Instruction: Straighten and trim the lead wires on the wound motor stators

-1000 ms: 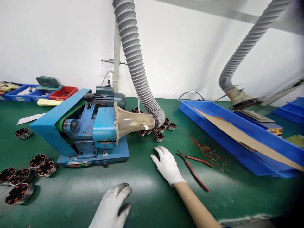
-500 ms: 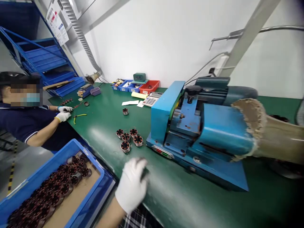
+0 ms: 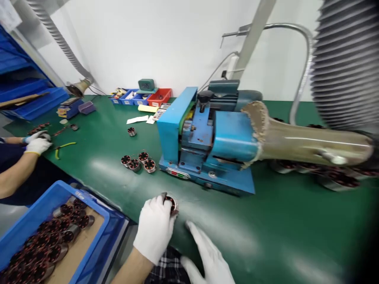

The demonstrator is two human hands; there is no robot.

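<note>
Left hand (image 3: 154,232): gloved, lower centre of frame, grip closed round one wound stator (image 3: 171,204) at near edge of bench (image 3: 284,236).
Right hand (image 3: 209,256): gloved, open, flat, holding nothing, just beside left.
Blue machine (image 3: 204,142): centre of frame; three loose stators (image 3: 138,161) to its left.
Blue bin (image 3: 63,232): lower left, below bench edge, holding more stators.
Co-worker's hands (image 3: 37,142): far left.
Risk: fingertip hold near edge; slip likely drops stator off bench, possibly damaging copper windings.

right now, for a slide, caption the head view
Gloved left hand grips a wound stator on the green bench before a blue machine; right hand open beside.
</note>
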